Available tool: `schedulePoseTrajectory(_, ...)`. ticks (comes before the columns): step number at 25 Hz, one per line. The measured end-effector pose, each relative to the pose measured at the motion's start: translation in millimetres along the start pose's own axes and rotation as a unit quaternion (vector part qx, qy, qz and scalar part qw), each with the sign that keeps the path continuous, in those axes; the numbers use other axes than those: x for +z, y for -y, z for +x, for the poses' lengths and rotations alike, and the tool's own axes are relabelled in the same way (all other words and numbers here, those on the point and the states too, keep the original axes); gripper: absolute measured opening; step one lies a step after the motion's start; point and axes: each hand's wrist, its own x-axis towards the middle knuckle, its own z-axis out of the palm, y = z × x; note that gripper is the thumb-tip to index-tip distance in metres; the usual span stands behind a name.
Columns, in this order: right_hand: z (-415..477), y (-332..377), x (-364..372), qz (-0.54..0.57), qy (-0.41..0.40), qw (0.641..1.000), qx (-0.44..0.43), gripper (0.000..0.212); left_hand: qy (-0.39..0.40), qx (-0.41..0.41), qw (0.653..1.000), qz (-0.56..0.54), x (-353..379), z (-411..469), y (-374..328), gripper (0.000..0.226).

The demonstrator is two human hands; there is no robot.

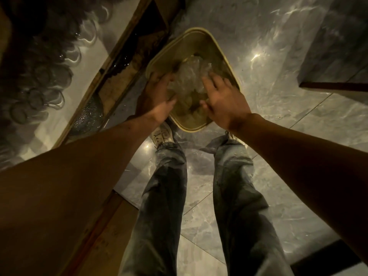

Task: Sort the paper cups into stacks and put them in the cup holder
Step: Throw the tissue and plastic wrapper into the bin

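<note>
I look down at a cream, square-mouthed bin [217, 48] on the grey marble floor, just ahead of my feet. A crumpled clear plastic bag [189, 76] lies inside it, over pale rubbish. My left hand [157, 96] is at the bin's left rim, its fingers pressed against the bag. My right hand [223, 96] hovers over the right side of the bag with fingers spread, touching or nearly touching it. No paper cup or cup holder can be made out in this dim light.
A counter [83, 62] with a wooden edge runs along the left, and several clear glasses [51, 76] stand on it. A dark cabinet corner [336, 62] juts in at the upper right. My legs in jeans and pale shoes [162, 136] stand below the bin.
</note>
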Motion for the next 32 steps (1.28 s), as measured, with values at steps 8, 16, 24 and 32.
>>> schedulePoseTrajectory(8,-62,35,-89,-0.022,-0.045,0.999,0.004,0.06,0.016,0.059,0.998,0.018,-76,-69,-59,0.04)
schedulePoseTrajectory(16,-167,64,-208,-0.015,-0.124,0.991,0.047,0.057,-0.037,0.163,0.984,0.064,-172,-161,-145,0.041)
schedulePoseTrajectory(24,-328,70,-361,0.024,-0.324,0.922,0.21,0.055,-0.06,0.401,0.907,0.11,-273,-223,-312,0.041)
schedulePoseTrajectory(32,-524,30,-475,-0.038,-0.497,0.81,0.309,0.051,-0.093,0.605,0.781,0.123,-323,-315,-532,0.058)
